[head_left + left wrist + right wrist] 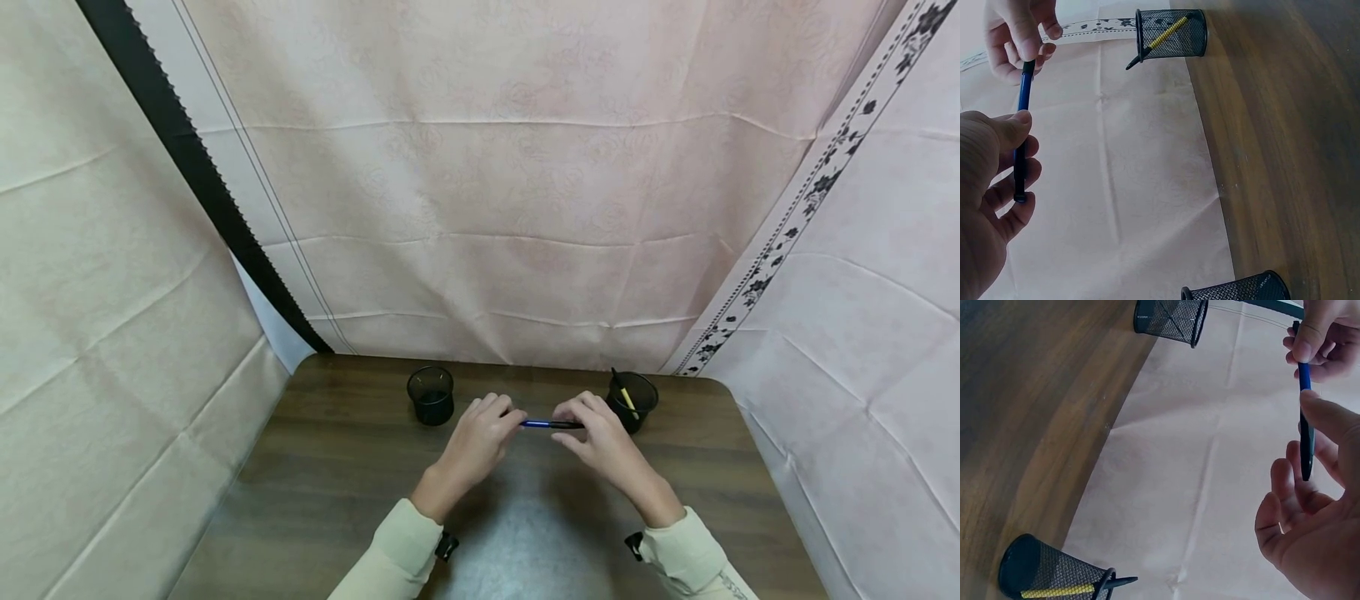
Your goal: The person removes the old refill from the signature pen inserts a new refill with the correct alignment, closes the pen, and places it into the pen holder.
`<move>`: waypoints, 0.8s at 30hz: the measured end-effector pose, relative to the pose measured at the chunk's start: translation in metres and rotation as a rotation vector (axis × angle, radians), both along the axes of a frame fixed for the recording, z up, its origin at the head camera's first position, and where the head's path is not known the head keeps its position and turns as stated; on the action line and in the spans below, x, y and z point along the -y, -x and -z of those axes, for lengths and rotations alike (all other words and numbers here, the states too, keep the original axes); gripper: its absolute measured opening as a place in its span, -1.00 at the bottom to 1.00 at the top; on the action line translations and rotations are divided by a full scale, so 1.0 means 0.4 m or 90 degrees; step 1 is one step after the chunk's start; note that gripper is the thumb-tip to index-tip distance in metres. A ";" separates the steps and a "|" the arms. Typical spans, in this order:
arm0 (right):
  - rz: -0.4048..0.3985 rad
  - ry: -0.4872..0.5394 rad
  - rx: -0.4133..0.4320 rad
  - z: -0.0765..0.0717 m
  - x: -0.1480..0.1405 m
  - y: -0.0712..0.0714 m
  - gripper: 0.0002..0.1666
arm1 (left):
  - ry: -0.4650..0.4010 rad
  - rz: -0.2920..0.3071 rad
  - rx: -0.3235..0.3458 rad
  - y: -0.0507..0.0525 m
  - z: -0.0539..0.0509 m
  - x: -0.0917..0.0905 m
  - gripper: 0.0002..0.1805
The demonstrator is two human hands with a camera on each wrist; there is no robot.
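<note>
A blue and black pen [542, 424] is held level between both hands above the table. My left hand [480, 442] grips its clicker end, thumb on top and fingers beneath, as the left wrist view shows on the pen [1024, 100]. My right hand [603, 442] pinches the pen [1305, 412] near its dark tip end between thumb and index finger, the other fingers loosely bent. Just behind my right hand stands a black mesh cup [645, 392] with a yellow and black pen [628, 400] leaning in it.
Another black mesh cup [432, 408] stands near the back edge of the wooden table [337, 450], left of my left hand. Pale cloth [487, 183] hangs behind the table and at both sides.
</note>
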State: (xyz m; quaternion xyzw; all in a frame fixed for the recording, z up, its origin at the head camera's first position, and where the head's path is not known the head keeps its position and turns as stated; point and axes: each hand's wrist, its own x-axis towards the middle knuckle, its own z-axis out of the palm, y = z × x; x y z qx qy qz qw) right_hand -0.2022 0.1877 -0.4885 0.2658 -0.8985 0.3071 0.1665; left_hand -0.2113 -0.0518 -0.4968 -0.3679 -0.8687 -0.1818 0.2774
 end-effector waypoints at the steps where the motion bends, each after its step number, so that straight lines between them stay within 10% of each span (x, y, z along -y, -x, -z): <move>1: -0.002 -0.002 0.001 -0.001 -0.002 0.001 -0.68 | 0.001 0.000 -0.001 0.000 0.000 0.000 -0.85; 24: -0.044 -0.059 -0.027 -0.020 -0.005 0.007 -0.90 | 0.029 -0.003 0.006 -0.002 -0.003 -0.001 -0.87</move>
